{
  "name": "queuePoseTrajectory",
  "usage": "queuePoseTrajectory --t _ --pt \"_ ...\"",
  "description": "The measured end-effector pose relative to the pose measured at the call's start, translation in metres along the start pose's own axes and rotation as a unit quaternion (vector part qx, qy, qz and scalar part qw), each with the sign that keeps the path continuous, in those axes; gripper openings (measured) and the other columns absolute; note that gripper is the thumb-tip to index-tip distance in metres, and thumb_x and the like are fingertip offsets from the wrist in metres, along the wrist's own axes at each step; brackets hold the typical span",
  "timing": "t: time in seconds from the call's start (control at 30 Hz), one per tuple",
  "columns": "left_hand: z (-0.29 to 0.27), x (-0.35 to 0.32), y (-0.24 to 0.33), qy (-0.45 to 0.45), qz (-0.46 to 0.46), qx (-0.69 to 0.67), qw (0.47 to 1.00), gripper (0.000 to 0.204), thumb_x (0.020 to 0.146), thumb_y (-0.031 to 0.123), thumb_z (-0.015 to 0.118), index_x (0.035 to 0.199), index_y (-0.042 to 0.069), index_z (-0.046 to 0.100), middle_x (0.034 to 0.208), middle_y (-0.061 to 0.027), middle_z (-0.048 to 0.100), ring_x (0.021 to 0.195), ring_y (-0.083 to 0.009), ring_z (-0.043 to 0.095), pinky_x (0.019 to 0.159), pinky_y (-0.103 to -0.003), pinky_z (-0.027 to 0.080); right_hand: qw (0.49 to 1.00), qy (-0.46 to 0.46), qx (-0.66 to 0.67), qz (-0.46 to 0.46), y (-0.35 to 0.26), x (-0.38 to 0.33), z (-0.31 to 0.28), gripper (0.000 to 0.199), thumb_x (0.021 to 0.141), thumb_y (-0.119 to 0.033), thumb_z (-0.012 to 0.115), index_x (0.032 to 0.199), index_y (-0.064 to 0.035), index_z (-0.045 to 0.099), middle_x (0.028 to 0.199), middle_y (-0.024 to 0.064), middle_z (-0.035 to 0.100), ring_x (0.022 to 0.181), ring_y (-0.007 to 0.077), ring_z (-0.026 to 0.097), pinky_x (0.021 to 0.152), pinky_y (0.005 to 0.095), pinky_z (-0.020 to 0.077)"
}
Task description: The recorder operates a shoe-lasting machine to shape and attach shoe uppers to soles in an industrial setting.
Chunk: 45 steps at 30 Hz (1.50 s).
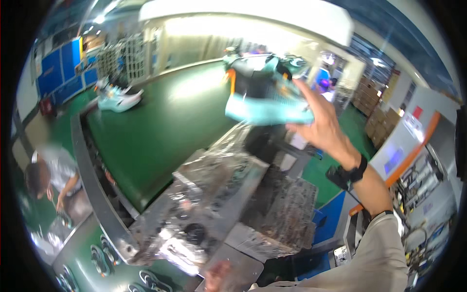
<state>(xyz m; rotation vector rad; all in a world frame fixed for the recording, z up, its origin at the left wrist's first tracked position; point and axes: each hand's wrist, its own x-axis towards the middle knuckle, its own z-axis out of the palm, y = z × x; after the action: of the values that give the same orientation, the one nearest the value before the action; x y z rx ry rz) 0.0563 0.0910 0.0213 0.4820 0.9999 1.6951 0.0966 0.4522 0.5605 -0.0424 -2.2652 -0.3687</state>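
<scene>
My right hand (323, 119) is raised over the far end of the green conveyor belt (160, 131), with a black band on its wrist. Its thumb and fingers grip a sneaker (267, 111) by one end. The sneaker has a pale teal sole, a dark upper and an orange accent, and is smeared by motion. Low in the picture, a blurred patch of skin looks like my left hand (219, 275), beside a grey metal surface; its fingers do not show clearly. A stained machine top (209, 194), partly wrapped in clear film, lies between my hands.
Pale sneakers (119, 100) sit at the belt's far left edge. Beyond the held sneaker are more shoes (294, 61). At the left a person (56, 177) works bent over. Several shoes (99, 258) lie low on the left. Cartons (384, 117) are stacked at the far right.
</scene>
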Motion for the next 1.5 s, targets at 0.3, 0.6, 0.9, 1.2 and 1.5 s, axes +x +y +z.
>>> queuePoseTrajectory --t 0.3,0.6,0.9,1.2,1.5 --pt "0.327 0.058 0.153 -0.365 -0.384 -0.325 0.783 0.071 0.097 0.048 0.042 0.149 0.002 0.026 0.155 -0.0247 0.023 0.13 -0.0599 0.031 0.114 -0.063 0.02 0.995 -0.079 -0.066 0.0 -0.081 -0.224 -0.202 0.027 0.092 -0.015 0.059 0.118 -0.0112 0.063 0.11 0.0039 0.066 0.112 0.0231 0.059 0.106 0.0504 0.0373" --pt "0.52 -0.036 0.038 -0.413 -0.223 -0.112 0.876 0.06 0.095 0.044 0.052 0.138 0.003 0.044 0.128 -0.0169 0.056 0.11 -0.0309 0.06 0.096 -0.045 0.047 0.896 -0.073 -0.138 0.416 -0.162 -0.451 -0.366 0.074 0.078 -0.004 0.067 0.144 -0.0123 0.035 0.149 0.0122 0.034 0.136 0.0326 0.036 0.111 0.0529 0.0325" --pt "0.689 -0.116 -0.134 -0.586 -0.003 0.24 0.774 0.054 0.097 0.022 0.058 0.141 -0.003 0.038 0.123 -0.0084 0.056 0.108 -0.0127 0.052 0.094 -0.03 0.042 0.484 0.495 0.15 0.706 -0.238 -0.616 -0.462 0.064 0.07 -0.001 0.077 0.13 -0.0022 0.052 0.114 0.0053 0.062 0.105 0.0116 0.056 0.094 0.0277 0.0469" --pt "0.864 -0.083 -0.388 -0.592 -0.074 0.328 0.733 0.061 0.089 0.035 0.07 0.126 -0.01 0.051 0.115 -0.0187 0.064 0.104 -0.0208 0.063 0.087 -0.032 0.05 0.461 0.553 -0.198 0.665 -0.314 -0.732 -0.571 0.062 0.068 -0.013 0.076 0.125 -0.0012 0.054 0.113 0.0057 0.059 0.099 0.0128 0.057 0.09 0.0271 0.0466" --pt "0.941 -0.1 -0.555 -0.51 0.061 0.575 0.636 0.079 0.08 0.026 0.073 0.139 -0.01 0.035 0.136 -0.0307 0.048 0.128 -0.0415 0.046 0.108 -0.043 0.037 0.302 0.551 -0.384 0.676 -0.347 -0.713 -0.601 0.062 0.065 -0.008 0.065 0.126 -0.0017 0.053 0.11 0.006 0.059 0.098 0.0151 0.059 0.091 0.0277 0.0468"
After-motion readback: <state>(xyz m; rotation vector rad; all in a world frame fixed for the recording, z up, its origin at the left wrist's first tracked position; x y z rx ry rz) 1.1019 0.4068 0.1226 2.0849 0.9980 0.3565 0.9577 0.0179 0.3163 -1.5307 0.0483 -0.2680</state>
